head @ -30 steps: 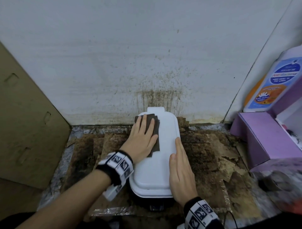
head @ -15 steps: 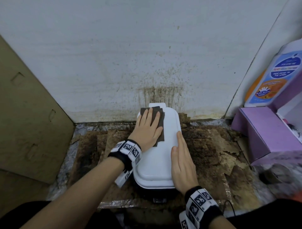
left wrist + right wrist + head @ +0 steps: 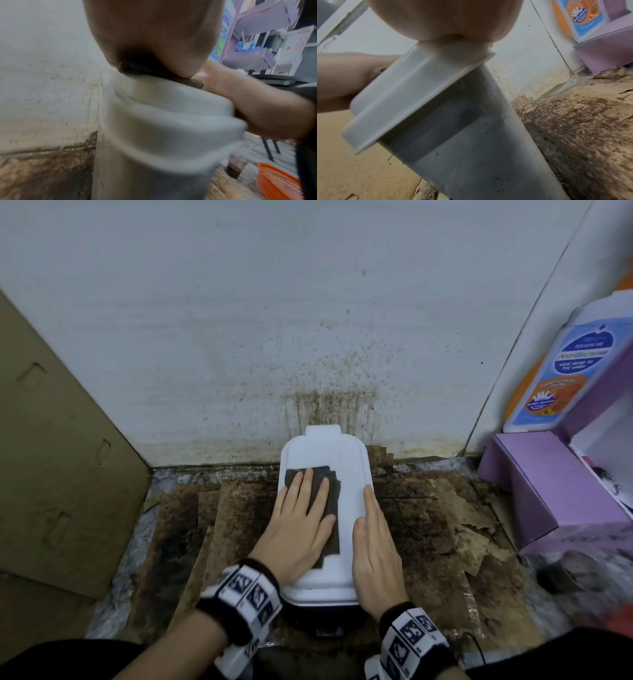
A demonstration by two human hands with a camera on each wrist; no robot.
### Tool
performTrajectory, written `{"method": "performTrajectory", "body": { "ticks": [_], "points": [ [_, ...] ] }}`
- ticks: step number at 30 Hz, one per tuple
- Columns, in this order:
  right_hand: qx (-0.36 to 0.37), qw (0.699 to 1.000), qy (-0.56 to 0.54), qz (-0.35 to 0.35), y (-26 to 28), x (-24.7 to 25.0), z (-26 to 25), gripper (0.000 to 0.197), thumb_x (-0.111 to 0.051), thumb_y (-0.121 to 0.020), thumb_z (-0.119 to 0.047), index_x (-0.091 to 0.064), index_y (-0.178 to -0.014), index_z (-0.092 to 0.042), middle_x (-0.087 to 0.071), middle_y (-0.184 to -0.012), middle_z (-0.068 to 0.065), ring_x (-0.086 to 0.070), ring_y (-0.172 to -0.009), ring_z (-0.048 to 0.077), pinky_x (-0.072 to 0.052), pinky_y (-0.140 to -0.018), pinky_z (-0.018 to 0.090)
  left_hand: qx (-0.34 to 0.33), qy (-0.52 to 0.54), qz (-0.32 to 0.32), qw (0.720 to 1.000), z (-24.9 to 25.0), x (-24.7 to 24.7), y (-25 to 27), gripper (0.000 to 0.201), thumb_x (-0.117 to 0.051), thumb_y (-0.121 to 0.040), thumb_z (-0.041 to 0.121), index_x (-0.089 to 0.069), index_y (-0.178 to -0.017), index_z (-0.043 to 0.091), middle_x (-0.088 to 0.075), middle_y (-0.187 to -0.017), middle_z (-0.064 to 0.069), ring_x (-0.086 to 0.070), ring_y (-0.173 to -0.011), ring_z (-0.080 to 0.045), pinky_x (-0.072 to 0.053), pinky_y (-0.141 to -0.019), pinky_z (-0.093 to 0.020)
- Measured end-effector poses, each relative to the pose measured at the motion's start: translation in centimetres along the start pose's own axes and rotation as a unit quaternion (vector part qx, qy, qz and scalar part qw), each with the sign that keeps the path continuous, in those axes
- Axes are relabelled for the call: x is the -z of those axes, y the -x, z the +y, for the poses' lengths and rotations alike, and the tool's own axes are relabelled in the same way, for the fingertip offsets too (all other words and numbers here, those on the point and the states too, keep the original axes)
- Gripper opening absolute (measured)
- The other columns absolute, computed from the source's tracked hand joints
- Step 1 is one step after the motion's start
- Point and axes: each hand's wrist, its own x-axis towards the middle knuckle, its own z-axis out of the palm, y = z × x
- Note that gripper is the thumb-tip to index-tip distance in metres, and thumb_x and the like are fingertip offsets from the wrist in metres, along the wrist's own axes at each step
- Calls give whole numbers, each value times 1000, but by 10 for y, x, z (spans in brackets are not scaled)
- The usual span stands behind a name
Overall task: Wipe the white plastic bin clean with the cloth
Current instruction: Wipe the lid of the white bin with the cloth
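Observation:
The white plastic bin (image 3: 349, 474) stands against the stained wall, its flat lid facing up. A dark brown cloth (image 3: 330, 508) lies on the lid's left half. My left hand (image 3: 303, 529) presses flat on the cloth, fingers straight. My right hand (image 3: 375, 546) lies flat along the lid's right edge, fingers straight and together. In the left wrist view the palm (image 3: 154, 40) bears down on the cloth (image 3: 188, 81) above the bin (image 3: 163, 128). In the right wrist view the heel of the hand (image 3: 445, 20) rests on the bin's rim (image 3: 419, 94).
Stained, torn cardboard (image 3: 445, 525) covers the floor around the bin. A tall cardboard sheet (image 3: 51, 457) leans at the left. A purple box (image 3: 548, 491) and a soap bottle (image 3: 561, 371) stand at the right. An orange basket (image 3: 278, 181) sits nearby.
My left hand has slid the cloth back from the lid's far end toward me. The right hand keeps its place on the lid's right edge.

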Motion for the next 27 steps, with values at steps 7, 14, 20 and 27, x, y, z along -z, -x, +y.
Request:
{"method": "performTrajectory", "body": {
  "ticks": [7, 14, 20, 27],
  "points": [
    [-19, 1000, -6, -11, -1, 3, 0, 64, -12, -97, -63, -2, -157, -44, -1, -162, -34, -2, -147, -16, -9, -124, 22, 21, 2, -27, 999, -24, 24, -113, 65, -16, -108, 46, 2, -162, 15, 9, -170, -16, 8, -158, -31, 1, -126, -45],
    [-17, 1000, 3, -13, -1, 4, -2, 60, -16, -102, -56, -3, -158, -40, -3, -163, -30, -4, -148, -13, -9, -121, 19, 15, 17, -44, 999, -25, 24, -107, 63, -22, -110, 39, 5, -161, 14, 14, -169, -17, 13, -157, -31, 5, -125, -45],
    [-9, 1000, 2, -16, -1, 3, -3, 60, -15, -102, -56, -4, -159, -38, -4, -165, -26, -5, -150, -10, -9, -122, 21, 1, 29, -47, 998, -8, 8, -18, 75, -2, -99, 58, 9, -162, 18, 21, -168, -12, 21, -156, -27, 10, -125, -44],
    [-9, 1000, -17, -13, 7, 3, -3, 63, -11, -99, -59, -5, -159, -39, -6, -164, -27, -6, -149, -11, -8, -123, 23, 29, 10, 35, 999, 24, -13, 55, 69, 7, -103, 52, -2, -162, 16, 1, -170, -16, 1, -158, -31, -3, -126, -48]
  ]
}}
